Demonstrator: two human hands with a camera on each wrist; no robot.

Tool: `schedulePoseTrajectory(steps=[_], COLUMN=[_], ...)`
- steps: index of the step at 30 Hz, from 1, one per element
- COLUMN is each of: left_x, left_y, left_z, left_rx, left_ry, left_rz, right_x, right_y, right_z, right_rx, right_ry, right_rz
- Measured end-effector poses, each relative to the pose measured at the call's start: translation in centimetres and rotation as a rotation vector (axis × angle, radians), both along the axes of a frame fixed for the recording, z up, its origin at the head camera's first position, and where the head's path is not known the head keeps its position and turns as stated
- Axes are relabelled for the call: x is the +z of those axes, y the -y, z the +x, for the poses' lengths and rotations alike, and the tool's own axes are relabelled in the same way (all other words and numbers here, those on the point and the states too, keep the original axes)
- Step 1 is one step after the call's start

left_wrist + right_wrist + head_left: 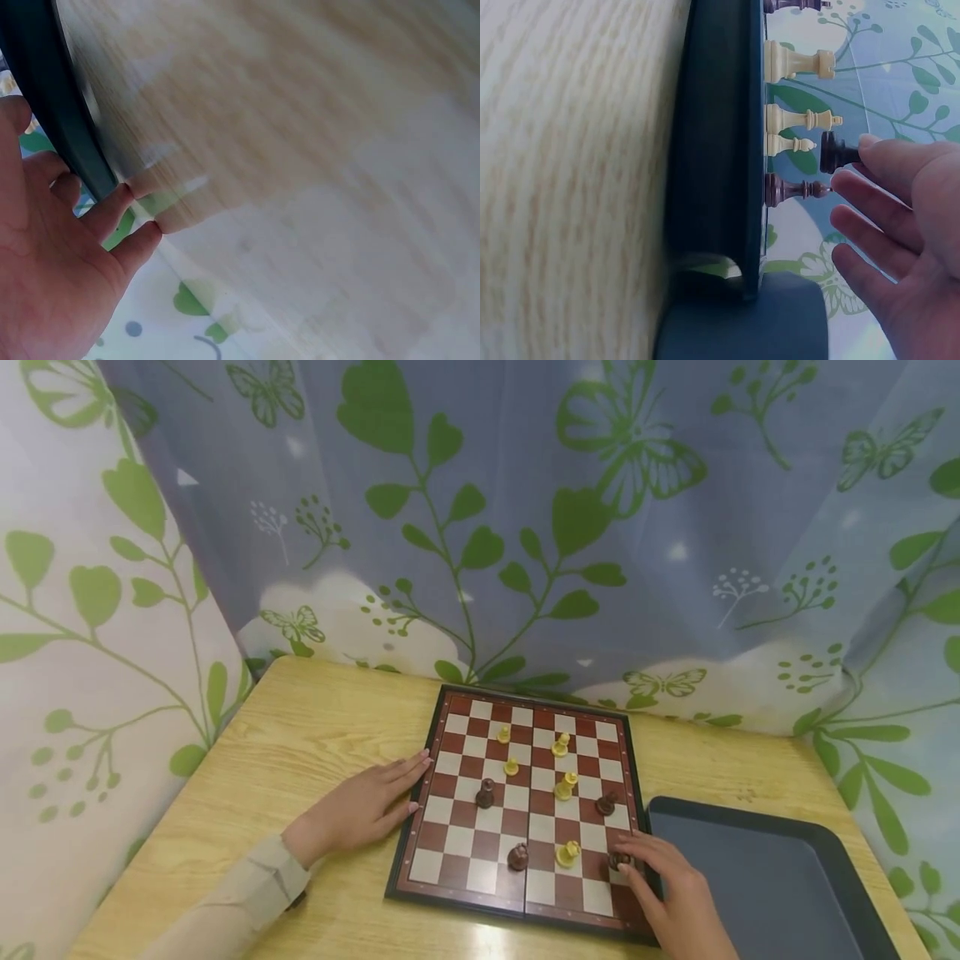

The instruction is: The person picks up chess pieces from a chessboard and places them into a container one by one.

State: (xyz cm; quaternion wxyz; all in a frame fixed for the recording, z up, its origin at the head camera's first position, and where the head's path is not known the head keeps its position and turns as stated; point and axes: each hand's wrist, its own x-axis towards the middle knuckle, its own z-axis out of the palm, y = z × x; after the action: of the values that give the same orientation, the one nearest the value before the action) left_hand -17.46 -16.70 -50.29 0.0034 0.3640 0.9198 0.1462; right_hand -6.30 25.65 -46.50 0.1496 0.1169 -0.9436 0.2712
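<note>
A chessboard (466, 862) with red-brown and white squares lies on the wooden table. In the head view, my right hand (672, 885) is over its near right corner and pinches a dark chess piece (838, 152) between thumb and index finger. The right wrist view shows that piece's base raised off the board; its top is hidden by the fingers. At the board's left edge my left hand (360, 810) rests with its fingers extended, fingertips at the rim. Near the right hand stand a light rook (568, 853) and a dark piece (605, 803). A light king (566, 786) stands farther back.
Other dark pieces (485, 793) and light pawns (504, 735) stand spread over the board. A dark tray (757, 860) lies right beside the board. Behind the table (322, 727) hangs a curtain (495, 610) with leaves and butterflies.
</note>
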Motion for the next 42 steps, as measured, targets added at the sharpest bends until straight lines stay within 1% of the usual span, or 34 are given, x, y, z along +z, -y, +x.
schedulePoseTrajectory(steps=[4,9,12,14,17,20,22,27,32,42], left_x=[0.0,0.3,0.3,0.4,0.4,0.3,0.3,0.2,0.2,0.4], left_y=[0.0,-0.1,0.0,0.0,-0.1,-0.1,0.0,0.0,0.1,0.0], left_z=[0.1,0.1,0.1,0.0,-0.1,-0.1,-0.1,0.0,0.1,0.2], left_rx=[0.003,0.012,0.016,0.013,0.011,0.013,0.014,0.019,0.023,0.022], left_ry=[0.029,0.036,0.044,0.037,0.025,0.029,0.035,0.037,0.040,0.044], left_rz=[-0.008,-0.001,-0.010,-0.008,0.001,0.006,0.002,0.006,0.008,0.008], right_x=[-0.5,-0.9,-1.0,-0.9,-0.7,-0.6,-0.6,-0.7,-0.8,-1.1], right_y=[-0.1,-0.2,-0.4,-0.5,-0.7,-0.8,-1.0,-1.4,-1.7,-3.0], right_z=[0.1,0.1,0.1,0.1,0.2,0.3,0.4,0.5,0.6,0.8], right_rx=[-0.004,-0.010,-0.016,-0.040,-0.100,-0.163,-0.190,-0.237,-0.261,-0.336], right_ry=[-0.039,-0.038,-0.060,-0.078,-0.090,-0.093,-0.099,-0.105,-0.112,-0.130], right_rz=[0.000,-0.003,-0.002,-0.004,-0.016,-0.022,-0.027,-0.051,-0.077,-0.082])
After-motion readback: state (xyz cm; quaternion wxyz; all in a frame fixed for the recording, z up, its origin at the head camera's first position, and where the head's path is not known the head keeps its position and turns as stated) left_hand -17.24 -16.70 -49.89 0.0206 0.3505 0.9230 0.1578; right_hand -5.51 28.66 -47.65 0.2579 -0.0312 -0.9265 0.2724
